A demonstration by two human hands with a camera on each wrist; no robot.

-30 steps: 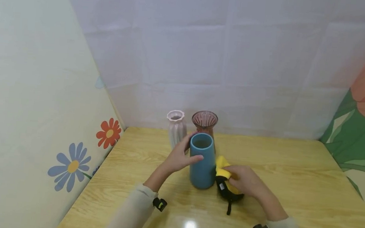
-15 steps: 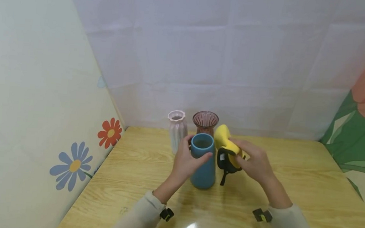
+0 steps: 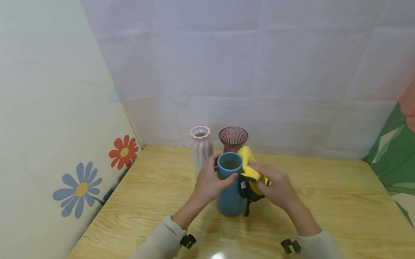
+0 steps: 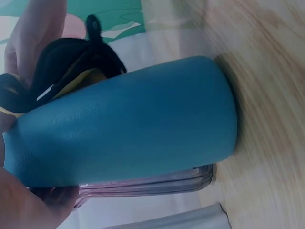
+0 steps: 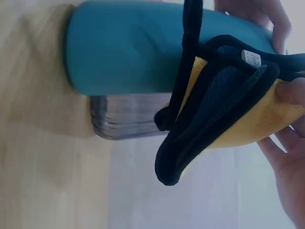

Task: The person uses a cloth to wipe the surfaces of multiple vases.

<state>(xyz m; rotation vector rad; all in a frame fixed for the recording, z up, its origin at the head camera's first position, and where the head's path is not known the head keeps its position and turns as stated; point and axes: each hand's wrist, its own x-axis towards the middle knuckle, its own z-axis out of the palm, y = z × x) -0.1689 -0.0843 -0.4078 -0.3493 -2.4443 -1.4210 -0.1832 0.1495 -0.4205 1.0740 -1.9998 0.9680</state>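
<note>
My left hand (image 3: 208,184) grips a tall blue vase (image 3: 230,200) near its rim, with the thumb across the near side. The vase stands upright on the wooden table. My right hand (image 3: 274,183) pinches a yellow cloth with black edging (image 3: 246,159) at the vase's upper right side. In the right wrist view the bunched cloth (image 5: 224,100) shows a small white label and a black loop, and it overlaps the blue vase (image 5: 128,47). In the left wrist view the cloth's dark part (image 4: 71,62) lies along the vase's side.
Behind the blue vase stands a purplish glass vase (image 3: 233,135) with a flared rim. A pale pink ribbed vase (image 3: 201,151) stands to its left. A white sheet (image 3: 198,63) hangs behind the table (image 3: 333,204), with flower-patterned walls at both sides.
My right hand has lifted the cloth up beside the vase, then moved it left against the vase's side. My left thumb has shifted right across the vase.
</note>
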